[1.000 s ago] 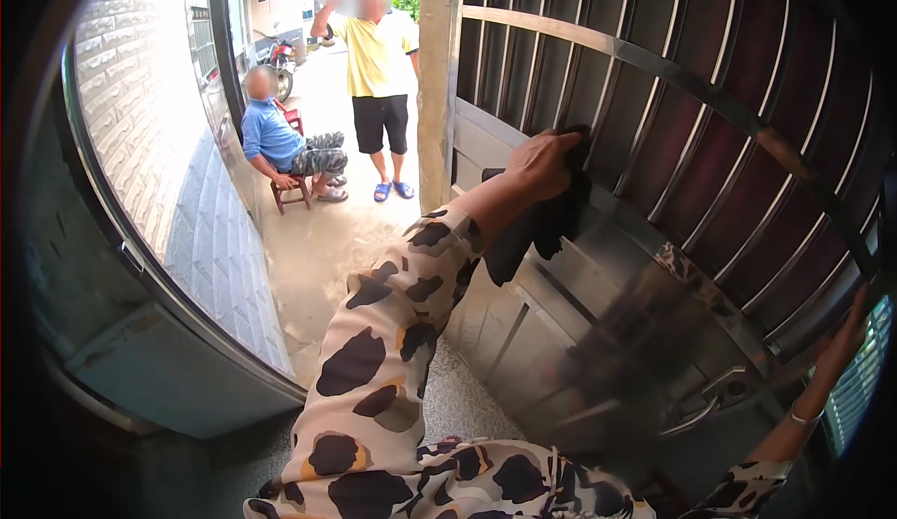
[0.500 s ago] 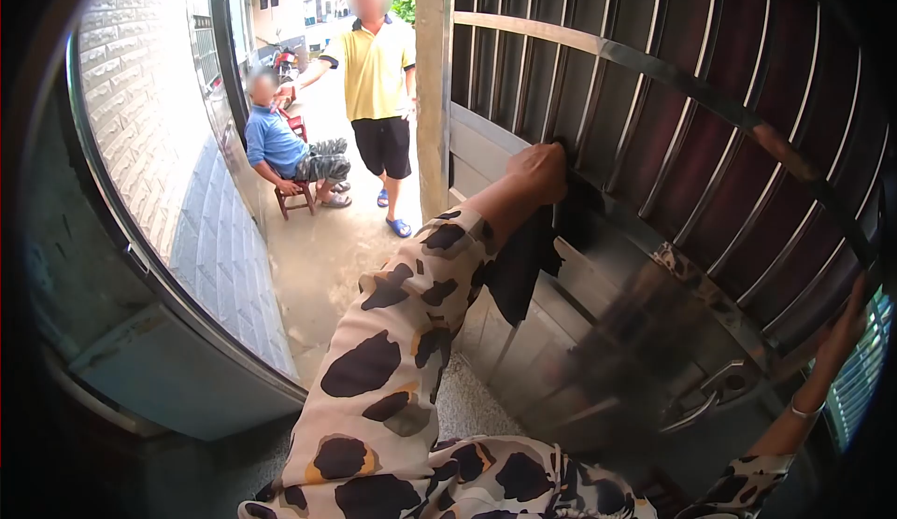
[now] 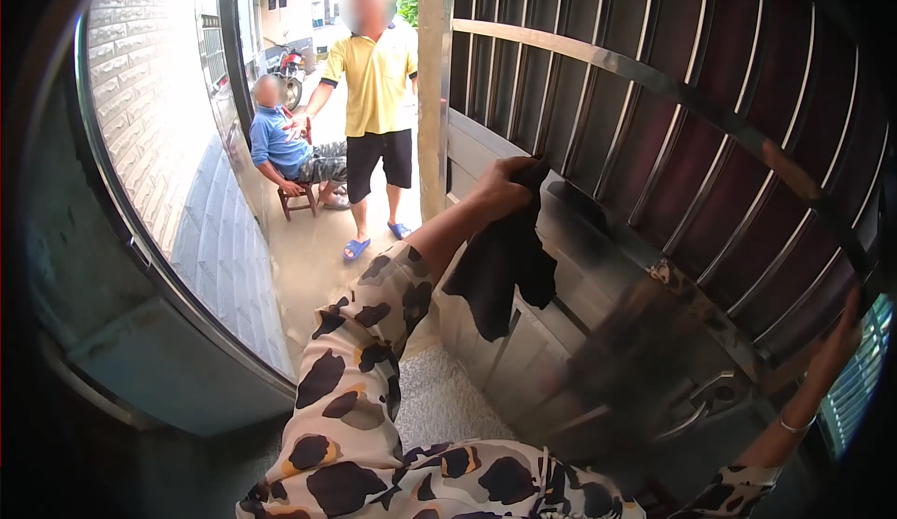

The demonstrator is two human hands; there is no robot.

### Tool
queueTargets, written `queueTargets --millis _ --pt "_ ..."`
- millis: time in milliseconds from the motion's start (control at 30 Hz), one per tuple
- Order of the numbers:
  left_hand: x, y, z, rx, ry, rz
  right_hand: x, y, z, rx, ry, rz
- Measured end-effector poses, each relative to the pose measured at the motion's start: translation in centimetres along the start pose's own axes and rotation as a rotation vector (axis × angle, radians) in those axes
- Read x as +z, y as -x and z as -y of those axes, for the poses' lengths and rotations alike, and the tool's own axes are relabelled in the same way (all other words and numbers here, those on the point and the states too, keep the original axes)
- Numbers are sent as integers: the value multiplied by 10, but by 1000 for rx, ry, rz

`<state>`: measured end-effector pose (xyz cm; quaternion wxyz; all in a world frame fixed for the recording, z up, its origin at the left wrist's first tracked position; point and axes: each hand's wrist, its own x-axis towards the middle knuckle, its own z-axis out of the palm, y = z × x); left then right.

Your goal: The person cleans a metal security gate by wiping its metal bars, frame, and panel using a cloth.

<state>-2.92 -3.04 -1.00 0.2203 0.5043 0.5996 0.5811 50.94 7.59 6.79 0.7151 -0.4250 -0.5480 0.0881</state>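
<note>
My left hand is closed on a black cloth, which hangs down in front of the metal door. The hand is near the lower ends of the door's upright bars, beside the solid panel. At the far right my right hand is raised at the door's edge, with a bracelet at the wrist. Its fingers are dark and blurred, so their grip cannot be made out. A door handle sits on the lower panel, left of my right forearm.
Outside the doorway a person in a yellow shirt stands beside a seated person in blue. A motorcycle is behind them. The door frame stands left of the door, and a brick wall is further left.
My left hand has moved left and down with the black cloth, away from the bars. The standing person has lowered an arm toward the seated person and stepped closer.
</note>
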Motion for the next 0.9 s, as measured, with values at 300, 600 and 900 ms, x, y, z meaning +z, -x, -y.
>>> queueTargets --millis 300,600,900 --pt "19 -28 0 280 -742 -100 2 0 -3 26 -130 19" --pt "33 -29 11 134 -696 -226 4 0 -1 82 -163 44" --pt "-3 38 15 -163 194 19 7 6 11 65 24 43"
